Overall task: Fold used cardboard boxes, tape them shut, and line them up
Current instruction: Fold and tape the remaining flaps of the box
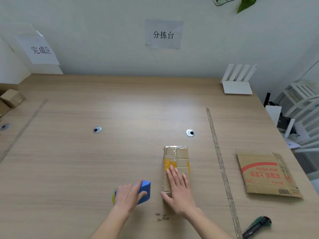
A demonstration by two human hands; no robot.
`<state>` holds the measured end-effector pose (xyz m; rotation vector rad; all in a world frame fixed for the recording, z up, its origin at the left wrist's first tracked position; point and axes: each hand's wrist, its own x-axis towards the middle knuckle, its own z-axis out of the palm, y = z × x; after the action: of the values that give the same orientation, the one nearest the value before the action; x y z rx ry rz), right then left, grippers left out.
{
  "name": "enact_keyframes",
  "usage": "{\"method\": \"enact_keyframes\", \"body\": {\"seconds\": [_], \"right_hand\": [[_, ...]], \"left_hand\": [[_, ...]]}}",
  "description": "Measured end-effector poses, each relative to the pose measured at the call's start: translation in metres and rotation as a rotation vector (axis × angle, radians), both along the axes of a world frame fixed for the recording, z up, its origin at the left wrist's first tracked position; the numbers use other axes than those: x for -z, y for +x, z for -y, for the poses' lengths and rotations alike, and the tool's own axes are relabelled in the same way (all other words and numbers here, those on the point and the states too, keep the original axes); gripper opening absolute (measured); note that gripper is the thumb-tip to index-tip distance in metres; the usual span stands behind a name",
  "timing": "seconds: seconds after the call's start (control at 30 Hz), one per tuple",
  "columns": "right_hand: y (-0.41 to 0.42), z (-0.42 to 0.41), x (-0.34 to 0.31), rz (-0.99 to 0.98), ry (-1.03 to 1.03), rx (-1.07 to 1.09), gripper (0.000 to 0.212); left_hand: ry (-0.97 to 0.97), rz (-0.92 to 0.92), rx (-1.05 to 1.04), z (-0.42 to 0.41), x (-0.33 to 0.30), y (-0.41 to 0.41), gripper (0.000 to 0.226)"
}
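Note:
A small folded cardboard box (178,156) with yellow and clear tape lies on the wooden table (103,161), near the front centre. My right hand (177,188) presses flat on its near half, fingers straight. To its left, my left hand (128,195) grips a blue tape dispenser (144,190) that rests on the table, with a yellow tape roll showing at its left end. A flattened cardboard box (265,173) with red print lies at the right.
A strip of tape (220,163) runs along the table between the two boxes. A green utility knife (258,226) lies at the front right. Brown boxes (10,99) stand at the far left edge. A white router (237,83) sits at the back right.

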<state>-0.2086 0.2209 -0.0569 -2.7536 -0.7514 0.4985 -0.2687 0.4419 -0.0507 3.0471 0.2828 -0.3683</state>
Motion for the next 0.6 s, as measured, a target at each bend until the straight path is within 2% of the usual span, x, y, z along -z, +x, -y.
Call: {"method": "enact_keyframes", "body": {"seconds": [0.1, 0.27, 0.43, 0.5, 0.6], "right_hand": [[-0.006, -0.014, 0.002, 0.054, 0.027, 0.106, 0.09], [-0.008, -0.03, 0.007, 0.114, 0.012, 0.183, 0.09], [-0.004, -0.018, 0.006, 0.072, 0.094, 0.09, 0.111], [0.006, -0.005, -0.003, -0.012, 0.099, -0.011, 0.109], [0.02, 0.018, -0.004, 0.074, 0.031, -0.151, 0.099]], "left_hand": [[-0.103, 0.008, -0.094, -0.016, 0.027, -0.011, 0.069], [-0.144, 0.039, -0.163, -0.029, 0.044, -0.026, 0.076], [-0.134, 0.071, -0.188, -0.031, 0.057, -0.026, 0.085], [-0.12, 0.055, -0.175, -0.029, 0.059, -0.027, 0.082], [-0.034, 0.126, -0.097, -0.028, 0.059, -0.028, 0.07]]}}
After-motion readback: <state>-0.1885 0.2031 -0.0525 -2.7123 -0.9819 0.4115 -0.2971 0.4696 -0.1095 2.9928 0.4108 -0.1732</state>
